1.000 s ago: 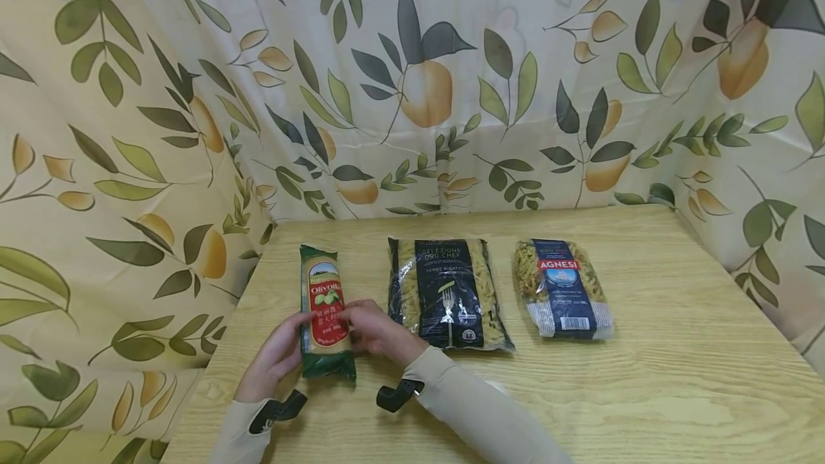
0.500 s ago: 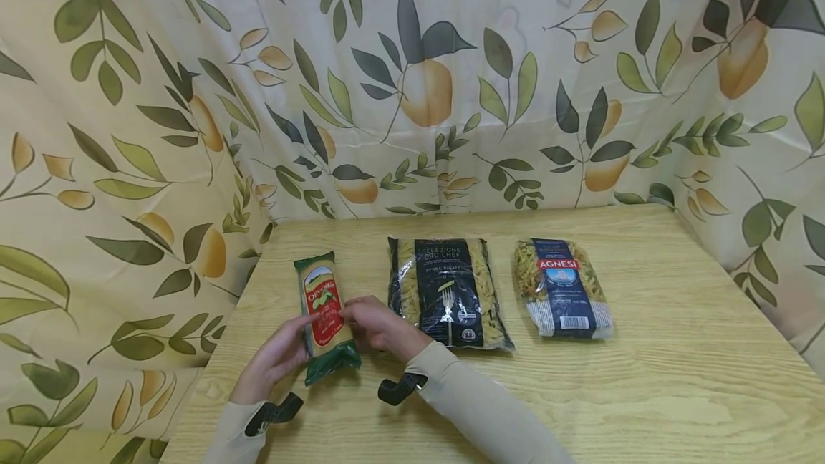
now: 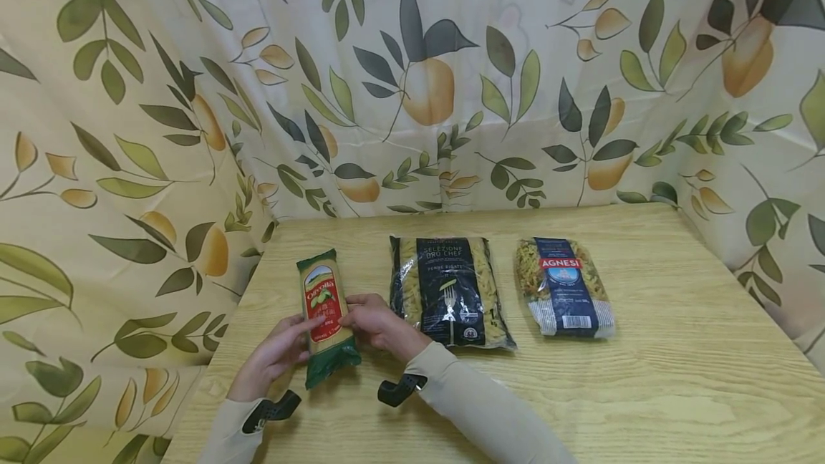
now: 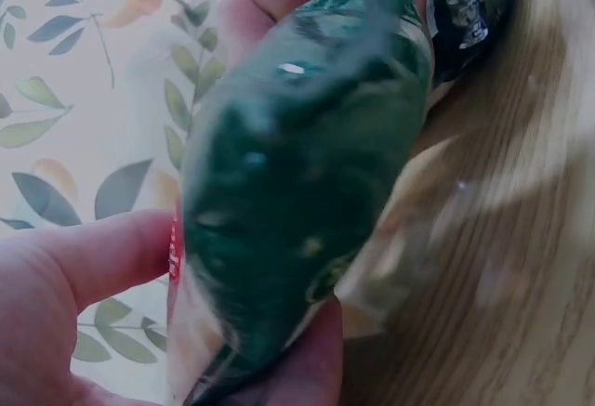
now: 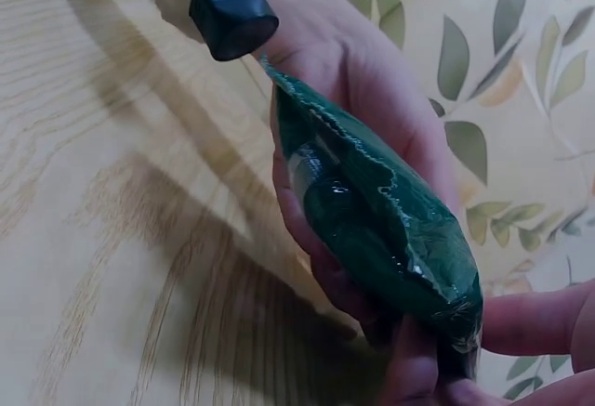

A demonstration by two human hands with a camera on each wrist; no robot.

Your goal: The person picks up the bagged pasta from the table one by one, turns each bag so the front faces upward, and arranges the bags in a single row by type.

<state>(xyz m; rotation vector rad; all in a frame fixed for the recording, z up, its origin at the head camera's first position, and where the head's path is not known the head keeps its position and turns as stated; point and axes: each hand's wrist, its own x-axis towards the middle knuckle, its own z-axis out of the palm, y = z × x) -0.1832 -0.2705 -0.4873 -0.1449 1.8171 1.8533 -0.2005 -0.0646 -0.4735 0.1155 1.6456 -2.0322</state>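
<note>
A long pack of spaghetti [image 3: 325,313] with a red Olivoilà label and green ends is held between both hands, tilted with its top towards the left. My left hand [image 3: 277,353] grips its left edge, thumb over the label and fingers underneath. On the opposite edge, my right hand [image 3: 380,324] pinches it, with the thumb on the front. The left wrist view looks at the green lower end [image 4: 288,174], the left thumb pressing the label side. From the right wrist view, that green end [image 5: 390,211] appears raised over the table, its shadow below.
Right of the hands lies a large black-labelled bag of penne [image 3: 451,292]. Farther right is an Agnesi bag of pasta [image 3: 563,288]. All are on a wood-grain table [image 3: 670,364], bordered behind and at the sides by a leaf-patterned curtain [image 3: 503,92].
The spaghetti pack has turned slightly, its top swinging left and its lower end right. Both hands keep hold of it and have shifted only a little. The other bags stay put.
</note>
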